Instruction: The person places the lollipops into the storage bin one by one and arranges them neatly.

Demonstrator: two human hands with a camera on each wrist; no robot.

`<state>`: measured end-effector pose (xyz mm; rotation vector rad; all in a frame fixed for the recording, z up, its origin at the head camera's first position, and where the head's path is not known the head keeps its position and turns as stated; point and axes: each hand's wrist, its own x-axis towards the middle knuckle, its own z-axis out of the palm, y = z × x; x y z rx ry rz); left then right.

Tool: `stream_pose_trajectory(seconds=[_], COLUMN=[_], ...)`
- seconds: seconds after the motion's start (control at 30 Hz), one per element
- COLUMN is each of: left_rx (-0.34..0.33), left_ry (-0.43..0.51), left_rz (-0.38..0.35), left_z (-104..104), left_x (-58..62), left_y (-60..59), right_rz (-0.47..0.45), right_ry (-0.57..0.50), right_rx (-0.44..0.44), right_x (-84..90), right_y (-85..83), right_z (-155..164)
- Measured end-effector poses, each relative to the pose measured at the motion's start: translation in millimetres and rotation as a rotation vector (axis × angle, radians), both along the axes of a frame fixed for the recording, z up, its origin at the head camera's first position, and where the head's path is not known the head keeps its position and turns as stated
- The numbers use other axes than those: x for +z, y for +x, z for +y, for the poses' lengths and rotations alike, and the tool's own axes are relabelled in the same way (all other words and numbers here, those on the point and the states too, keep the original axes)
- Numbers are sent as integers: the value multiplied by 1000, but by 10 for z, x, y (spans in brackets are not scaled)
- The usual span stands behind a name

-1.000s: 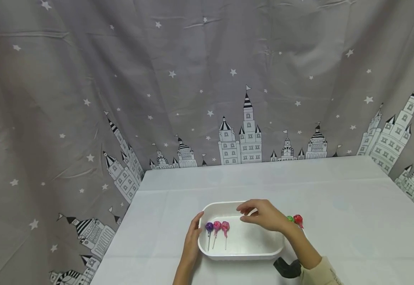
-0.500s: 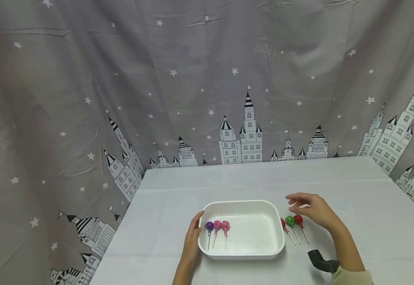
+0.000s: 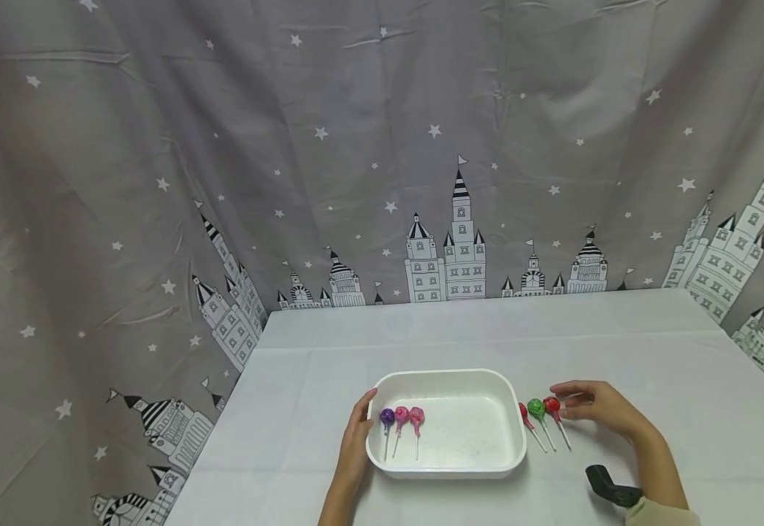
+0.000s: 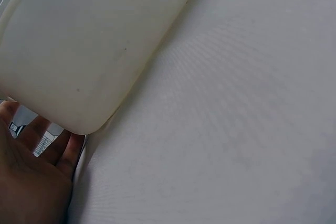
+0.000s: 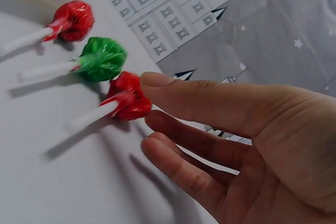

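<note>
A white tray [image 3: 461, 471] stands on the table with a purple lollipop [image 3: 387, 418] and two pink lollipops, one pink lollipop [image 3: 417, 416] being the rightmost, lying at its left side. My left hand [image 3: 354, 446] rests along the tray's left outer wall with its fingers extended, as the left wrist view also shows. Right of the tray lie a red lollipop [image 5: 74, 20], a green lollipop [image 5: 103, 59] and another red lollipop [image 5: 127, 97]. My right hand [image 5: 252, 145] is at this last candy head, thumb and fingers apart; whether the thumb touches it I cannot tell.
A white cloth covers the table [image 3: 329, 351]. Behind and to the left hangs a grey curtain [image 3: 356, 95] printed with castles and stars. A black curved piece [image 3: 612, 488] sits at my right wrist, beside the beige sleeve [image 3: 661, 513].
My right hand has moved from above the tray rightward, then down to the outermost red lollipop. The left hand and the lollipops in the tray have stayed in place.
</note>
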<state>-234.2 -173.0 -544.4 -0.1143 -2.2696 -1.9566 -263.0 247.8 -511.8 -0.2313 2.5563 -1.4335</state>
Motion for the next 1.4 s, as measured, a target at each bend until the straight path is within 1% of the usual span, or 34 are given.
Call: stream_pose_trajectory(seconds=[0.07,0.2,0.43,0.53,0.57,0.63,0.8,0.9,1.13,1.3,1.4], left_rx=[-3,-4,-19,-20,-25,-37,-47,-42,-46,-46,-41], left_ry=[-3,0,-15,-4,3,11,-12,-21,-4,-15,-13], left_rz=[2,4,8,-3,-3,-5,-11,-20,-14,-21,-15], left_z=[-1,-3,-8,-11,-11,1,39,47,48,53,48], left_x=[-3,-3,-13,9,25,96,280,314,306,323,303], left_y=[-1,0,4,8,13,41,131,152,154,160,145], right_rz=[-16,-3,-12,-17,-17,-16,-5,8,8,18,20], right_ry=[6,21,20,27,32,41,68,79,84,92,94], right_rx=[-9,-8,-8,-16,-17,-23,-36,-36,-51,-60,-69], right_x=[-42,-84,-81,-68,-67,-67,-79,-75,-83,-92,-98], right_y=[-10,-32,-34,-35,-37,-40,-42,-40,-34,-39,-41], right_z=[-7,-32,-100,-133,-141,-154,-169,-176,-182,-185,-184])
